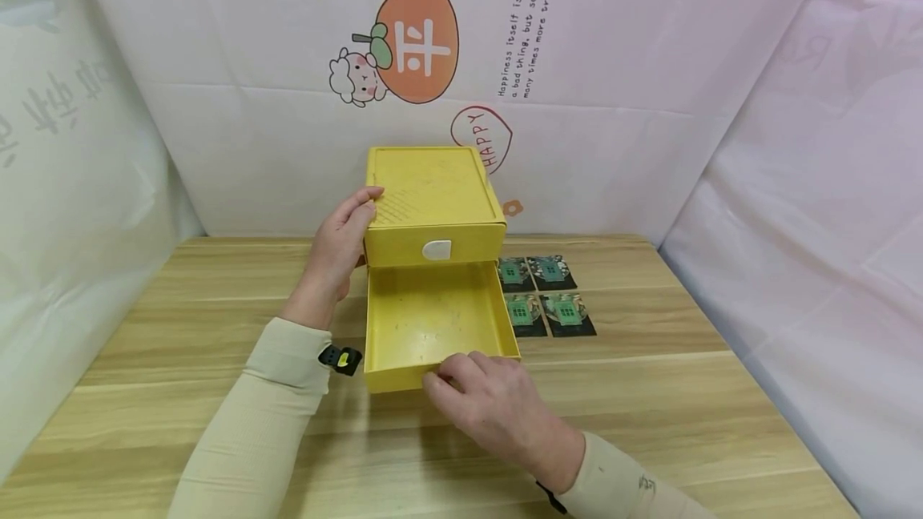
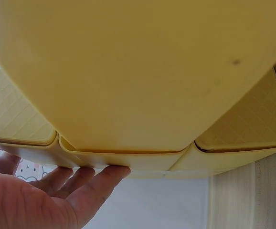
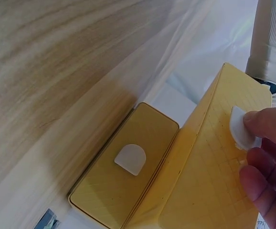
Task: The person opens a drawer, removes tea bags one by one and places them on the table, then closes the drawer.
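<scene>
A yellow drawer unit (image 1: 433,187) stands on the table with its middle drawer (image 1: 433,319) pulled far out and no contents visible inside. My left hand (image 1: 342,243) rests against the unit's left side, its fingertips at the top edge. In the left wrist view, the fingers of that left hand (image 2: 76,195) press fairly straight along the side wall. My right hand (image 1: 497,403) is at the front of the pulled-out drawer. The right wrist view shows the right hand (image 3: 271,157) pinching this drawer's white handle (image 3: 240,126) between thumb and fingers.
The top drawer's front, with a white handle (image 1: 436,250), is closed, as is the bottom drawer (image 3: 150,131). Several dark cards with green pictures (image 1: 566,311) lie on the wooden table (image 1: 649,391), right of the unit. A printed cloth (image 1: 598,142) hangs behind.
</scene>
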{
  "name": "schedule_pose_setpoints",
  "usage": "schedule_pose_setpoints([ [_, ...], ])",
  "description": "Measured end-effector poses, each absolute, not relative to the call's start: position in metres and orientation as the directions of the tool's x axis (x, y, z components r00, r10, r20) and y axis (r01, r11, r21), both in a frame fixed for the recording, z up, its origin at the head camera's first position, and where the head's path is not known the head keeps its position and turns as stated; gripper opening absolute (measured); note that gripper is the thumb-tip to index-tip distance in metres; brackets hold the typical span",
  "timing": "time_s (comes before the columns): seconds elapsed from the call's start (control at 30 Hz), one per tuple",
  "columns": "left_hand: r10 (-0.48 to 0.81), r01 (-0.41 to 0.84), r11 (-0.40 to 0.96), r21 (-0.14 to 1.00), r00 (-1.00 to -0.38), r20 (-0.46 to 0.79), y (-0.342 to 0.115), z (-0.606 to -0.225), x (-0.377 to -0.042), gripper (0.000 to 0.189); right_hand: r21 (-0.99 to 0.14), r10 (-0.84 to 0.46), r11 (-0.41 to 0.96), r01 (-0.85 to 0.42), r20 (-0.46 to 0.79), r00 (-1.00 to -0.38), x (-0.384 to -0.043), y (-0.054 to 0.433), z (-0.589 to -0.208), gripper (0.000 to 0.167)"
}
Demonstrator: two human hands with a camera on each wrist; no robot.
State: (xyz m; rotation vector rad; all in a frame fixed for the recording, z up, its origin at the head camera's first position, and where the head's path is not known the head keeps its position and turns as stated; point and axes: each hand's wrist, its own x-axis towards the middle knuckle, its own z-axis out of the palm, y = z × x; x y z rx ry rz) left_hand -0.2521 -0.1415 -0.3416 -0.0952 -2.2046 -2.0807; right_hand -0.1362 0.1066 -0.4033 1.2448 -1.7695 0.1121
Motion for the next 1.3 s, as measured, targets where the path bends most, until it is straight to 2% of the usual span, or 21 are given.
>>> schedule_pose_setpoints([
  [0.3,-0.039,0.120,0.062,0.991,-0.992,0.123,-0.141,-0.342,-0.253,0.047,0.399,-0.680,0.482,-0.780,0.732,-0.045,-0.142,0.104,-0.402,0.031],
  [0.53,-0.037,0.124,0.070,0.990,-0.991,0.127,-0.141,-0.343,-0.253,0.048,0.367,-0.698,0.504,-0.782,0.707,-0.118,-0.150,0.105,-0.402,0.032],
  [0.8,-0.041,0.130,0.063,0.989,-0.990,0.133,-0.141,-0.343,-0.254,0.047,0.396,-0.678,0.514,-0.761,0.731,-0.078,-0.164,0.100,-0.401,0.020],
  [1.1,-0.042,0.126,0.065,0.990,-0.991,0.129,-0.142,-0.343,-0.254,0.047,0.376,-0.704,0.547,-0.748,0.689,-0.169,-0.179,0.099,-0.401,0.013],
  [1.3,-0.031,0.124,0.061,0.990,-0.992,0.126,-0.142,-0.343,-0.254,0.047,0.364,-0.701,0.567,-0.739,0.684,-0.201,-0.189,0.098,-0.400,0.013],
])
